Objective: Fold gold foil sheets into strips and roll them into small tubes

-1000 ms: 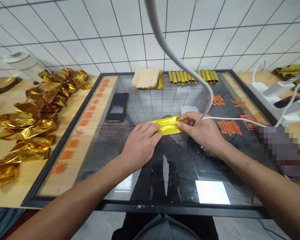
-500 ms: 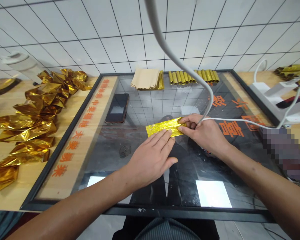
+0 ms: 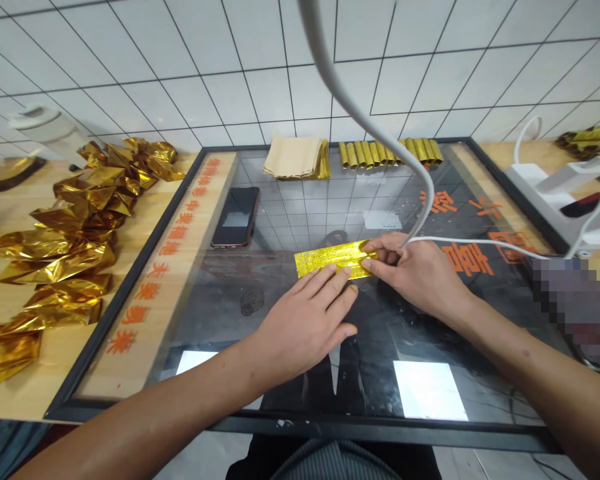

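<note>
A folded strip of gold foil paper lies on the black-framed glass top. My left hand rests flat with its fingers stretched out, the fingertips on the strip's near edge. At the strip's right end, my right hand pinches the paper between thumb and fingers. Behind, a stack of tan-backed gold paper sheets sits near the wall. To its right runs a row of rolled gold paper tubes.
Folded shiny gold foil pieces overlap on the wood at left. A phone lies on the glass. A white cable hangs down in front of my right hand. At right are a power strip and more gold rolls.
The view has shifted slightly. My left fingers have slid to the strip's near edge and spread a little; the right hand keeps its pinch on the right end.
</note>
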Tool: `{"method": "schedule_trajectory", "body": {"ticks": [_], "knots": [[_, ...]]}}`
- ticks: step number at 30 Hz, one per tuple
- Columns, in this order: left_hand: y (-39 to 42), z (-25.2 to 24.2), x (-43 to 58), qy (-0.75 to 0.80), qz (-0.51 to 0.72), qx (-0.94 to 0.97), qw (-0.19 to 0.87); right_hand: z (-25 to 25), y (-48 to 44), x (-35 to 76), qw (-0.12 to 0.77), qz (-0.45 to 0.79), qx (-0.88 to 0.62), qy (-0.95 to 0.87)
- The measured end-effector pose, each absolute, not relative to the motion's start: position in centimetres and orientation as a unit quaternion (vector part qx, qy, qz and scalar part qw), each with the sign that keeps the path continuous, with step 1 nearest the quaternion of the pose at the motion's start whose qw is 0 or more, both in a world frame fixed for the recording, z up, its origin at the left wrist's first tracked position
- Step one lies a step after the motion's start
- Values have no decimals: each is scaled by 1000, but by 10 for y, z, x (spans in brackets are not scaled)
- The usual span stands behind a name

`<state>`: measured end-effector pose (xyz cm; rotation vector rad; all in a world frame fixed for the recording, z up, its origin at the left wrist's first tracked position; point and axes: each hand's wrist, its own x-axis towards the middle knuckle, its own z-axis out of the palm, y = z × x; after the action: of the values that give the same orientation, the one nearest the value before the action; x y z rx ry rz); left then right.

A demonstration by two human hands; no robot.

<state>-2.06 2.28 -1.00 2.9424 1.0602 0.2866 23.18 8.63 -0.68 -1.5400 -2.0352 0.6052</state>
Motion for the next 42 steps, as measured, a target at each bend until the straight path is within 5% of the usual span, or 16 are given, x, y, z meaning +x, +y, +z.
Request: {"method": "schedule_trajectory", "body": {"ticks": [42], "knots": [[18, -15, -21, 312, 97, 945, 24, 0, 84, 240, 211, 161, -571, -776]]}}
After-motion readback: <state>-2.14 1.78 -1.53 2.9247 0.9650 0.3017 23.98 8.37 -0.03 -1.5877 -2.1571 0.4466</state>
